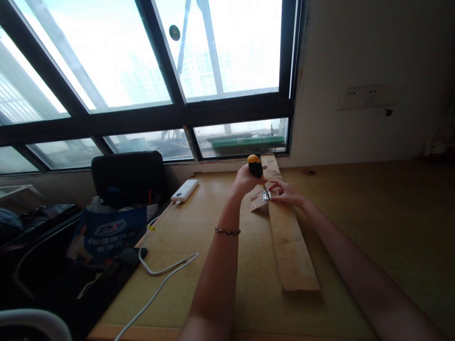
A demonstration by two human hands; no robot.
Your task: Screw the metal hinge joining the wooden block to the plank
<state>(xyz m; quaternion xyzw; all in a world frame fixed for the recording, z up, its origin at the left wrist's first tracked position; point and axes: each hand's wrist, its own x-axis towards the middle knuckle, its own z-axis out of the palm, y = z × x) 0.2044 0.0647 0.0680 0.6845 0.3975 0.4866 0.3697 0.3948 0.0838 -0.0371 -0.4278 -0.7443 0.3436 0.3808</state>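
My left hand (pixel 246 181) is wrapped round the yellow and black handle of a screwdriver (pixel 254 166), held upright with its shaft pointing down. The tip meets a small silver hinge (pixel 266 195) where a short wood piece (pixel 258 202) joins a long wooden board (pixel 293 251). My right hand (pixel 284 193) rests on the board just right of the hinge, its thumb and fingers bent close around the screwdriver's tip. Whether a screw sits between those fingertips is too small to make out.
Left on the table (pixel 341 227) lies a white power bank (pixel 184 190) with a white cable (pixel 167 271) trailing toward me. A black chair (pixel 130 177) and a blue bag (pixel 110 232) stand beyond the left edge. The window and wall (pixel 330 137) close off the far side.
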